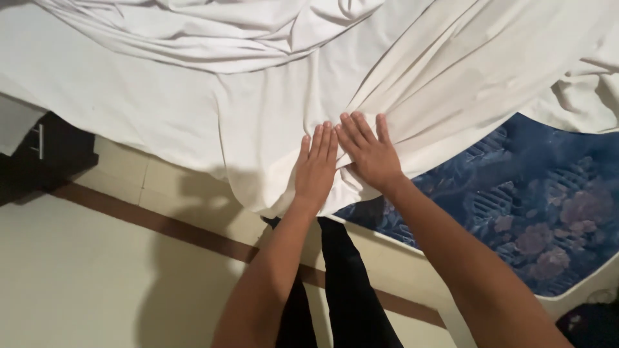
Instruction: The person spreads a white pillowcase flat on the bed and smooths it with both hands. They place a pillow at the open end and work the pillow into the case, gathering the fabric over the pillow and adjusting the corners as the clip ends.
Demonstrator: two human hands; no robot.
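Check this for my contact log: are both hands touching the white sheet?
Touching. The head view shows the left hand and right hand lying flat, palms down, on the white sheet.

White sheet (193,109) — blue mattress (535,200) with mauve flowers — cream floor (77,277), brown stripe (161,222).

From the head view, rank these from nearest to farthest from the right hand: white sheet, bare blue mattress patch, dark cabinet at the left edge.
1. White sheet: under the right hand, touching.
2. Blue mattress patch: just right of it.
3. Dark cabinet: far left, on the floor.
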